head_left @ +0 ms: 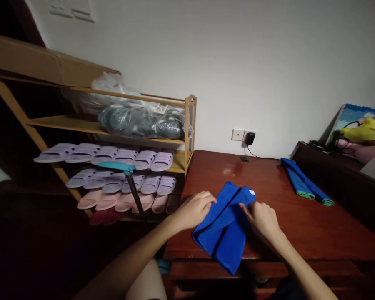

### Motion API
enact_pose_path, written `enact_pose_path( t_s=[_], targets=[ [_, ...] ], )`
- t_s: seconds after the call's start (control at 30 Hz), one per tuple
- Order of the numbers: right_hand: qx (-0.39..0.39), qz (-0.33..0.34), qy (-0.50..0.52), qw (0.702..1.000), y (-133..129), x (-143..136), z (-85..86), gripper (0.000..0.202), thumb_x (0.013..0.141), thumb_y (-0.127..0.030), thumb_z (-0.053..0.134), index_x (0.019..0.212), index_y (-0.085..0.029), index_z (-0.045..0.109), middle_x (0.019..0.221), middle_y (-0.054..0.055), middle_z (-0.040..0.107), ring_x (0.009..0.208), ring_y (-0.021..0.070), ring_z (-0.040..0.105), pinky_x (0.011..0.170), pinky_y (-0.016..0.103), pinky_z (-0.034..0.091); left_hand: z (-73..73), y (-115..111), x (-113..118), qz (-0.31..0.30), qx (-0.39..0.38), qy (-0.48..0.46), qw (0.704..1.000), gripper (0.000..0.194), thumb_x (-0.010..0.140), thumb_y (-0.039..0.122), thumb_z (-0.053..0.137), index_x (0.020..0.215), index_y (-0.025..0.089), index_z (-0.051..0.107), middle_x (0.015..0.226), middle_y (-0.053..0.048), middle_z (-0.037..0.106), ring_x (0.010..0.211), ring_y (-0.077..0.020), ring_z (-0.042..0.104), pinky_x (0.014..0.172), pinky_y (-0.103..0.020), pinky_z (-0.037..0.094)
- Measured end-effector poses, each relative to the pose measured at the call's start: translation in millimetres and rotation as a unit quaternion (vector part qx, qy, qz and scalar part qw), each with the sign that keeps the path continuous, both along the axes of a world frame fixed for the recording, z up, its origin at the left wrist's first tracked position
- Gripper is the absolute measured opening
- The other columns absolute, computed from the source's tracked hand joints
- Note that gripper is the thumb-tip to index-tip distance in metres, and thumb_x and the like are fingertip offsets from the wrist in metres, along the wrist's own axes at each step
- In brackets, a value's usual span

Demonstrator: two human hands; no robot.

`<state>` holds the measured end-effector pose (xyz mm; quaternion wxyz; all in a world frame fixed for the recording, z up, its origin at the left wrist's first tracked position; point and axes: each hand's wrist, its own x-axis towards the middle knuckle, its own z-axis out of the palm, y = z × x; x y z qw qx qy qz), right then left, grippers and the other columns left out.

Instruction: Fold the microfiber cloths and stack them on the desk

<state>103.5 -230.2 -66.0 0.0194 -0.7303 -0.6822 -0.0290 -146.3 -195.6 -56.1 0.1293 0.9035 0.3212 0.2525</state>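
Observation:
A blue towel (223,225), partly folded with a small white tag at its far right corner, lies on the reddish-brown wooden table (300,233). Its near corner reaches over the table's front edge. At the towel's left edge, my left hand (198,208) has its fingers bent together and pinches the fabric. On the opposite edge, my right hand (264,221) grips the cloth, thumb on top and the other fingers curled. The undersides of both hands are hidden.
Two rolled blue-green towels (303,179) lie at the table's right. A black adapter (250,138) is plugged into the wall, its cable trailing behind the table. To the left stands a wooden rack (189,137) holding slippers (162,160) and plastic-wrapped goods (140,121).

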Motion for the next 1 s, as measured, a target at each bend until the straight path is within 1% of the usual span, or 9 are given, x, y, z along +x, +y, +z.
enact_pose_path(
  t_s=[0.1,0.2,0.37,0.5,0.6,0.73,0.8,0.93,1.0],
  targets=[
    [-0.02,-0.065,0.036,0.997,18,8,-9.0,0.064,0.089,-0.065,0.021,0.08,-0.019,0.064,0.089,0.017,0.069,0.085,0.0317,0.067,0.064,0.036,0.045,-18.5,44,39,-0.022,0.047,0.089,0.995,0.038,0.087,0.008,0.039,0.12,0.017,0.056,0.131,-0.011,0.055,0.123,-0.0241,0.048,0.1,-0.041,0.037],
    [-0.045,-0.064,0.061,0.995,37,10,-20.5,0.057,0.089,-0.063,0.03,0.09,-0.018,0.064,0.096,0.017,0.069,0.089,0.0313,0.066,0.066,0.036,0.046,-44.8,75,74,0.004,0.033,0.125,0.992,0.044,0.09,0.011,0.034,0.133,0.013,0.046,0.146,-0.014,0.038,0.136,-0.0257,0.032,0.104,-0.047,0.033],
    [-0.024,-0.041,0.114,0.992,41,27,-37.2,0.039,0.089,-0.053,0.041,0.085,-0.019,0.059,0.088,0.013,0.069,0.083,0.0264,0.066,0.062,0.03,0.043,-67.5,86,98,0.027,0.004,0.16,0.987,0.05,0.097,0.034,0.029,0.143,0.013,0.033,0.152,-0.014,0.027,0.141,-0.0268,0.019,0.109,-0.057,0.018],
    [-0.027,-0.021,0.186,0.982,36,59,-44.8,0.034,0.084,-0.052,0.05,0.071,-0.02,0.052,0.074,0.006,0.066,0.07,0.0197,0.064,0.056,0.024,0.04,-70.7,83,94,0.047,-0.015,0.189,0.981,0.054,0.097,0.042,0.021,0.146,0.02,0.027,0.154,-0.008,0.022,0.143,-0.0243,0.013,0.11,-0.058,0.012],
    [-0.036,0.003,0.282,0.959,34,90,-48.8,0.034,0.08,-0.052,0.052,0.067,-0.021,0.045,0.064,0.001,0.061,0.055,0.015,0.058,0.05,0.023,0.038,-71.5,83,86,0.069,-0.011,0.197,0.978,0.055,0.097,0.044,0.02,0.147,0.021,0.027,0.154,-0.006,0.022,0.143,-0.0234,0.012,0.111,-0.057,0.01],
    [0.03,-0.015,0.321,0.947,31,134,-52.1,0.033,0.069,-0.048,0.06,0.06,-0.021,0.043,0.056,-0.001,0.054,0.055,0.0132,0.052,0.05,0.023,0.036,-70.9,86,67,0.125,-0.015,0.201,0.972,0.056,0.096,0.044,0.021,0.146,0.019,0.029,0.154,-0.007,0.021,0.143,-0.0239,0.013,0.111,-0.057,0.011],
    [0.056,-0.039,0.368,0.927,30,152,-54.0,0.032,0.063,-0.047,0.062,0.063,-0.021,0.043,0.057,-0.002,0.054,0.055,0.0128,0.05,0.05,0.023,0.035,-70.3,86,55,0.142,-0.022,0.204,0.968,0.056,0.096,0.044,0.021,0.146,0.019,0.028,0.154,-0.007,0.021,0.143,-0.0246,0.014,0.11,-0.057,0.012],
    [0.035,-0.046,0.493,0.868,32,181,-59.3,0.034,0.058,-0.043,0.065,0.075,-0.022,0.045,0.063,-0.002,0.058,0.056,0.0138,0.052,0.052,0.025,0.04,-69.8,84,34,0.163,-0.02,0.219,0.962,0.056,0.097,0.044,0.02,0.147,0.019,0.027,0.154,-0.007,0.021,0.143,-0.0243,0.014,0.11,-0.056,0.013],
    [0.067,-0.062,0.449,0.889,35,192,-61.3,0.032,0.059,-0.037,0.065,0.08,-0.021,0.047,0.07,0.0,0.06,0.063,0.0161,0.057,0.058,0.027,0.044,-68.7,83,27,0.175,-0.011,0.23,0.957,0.056,0.097,0.043,0.019,0.146,0.018,0.028,0.154,-0.007,0.021,0.142,-0.0244,0.015,0.11,-0.056,0.014]
  ],
)
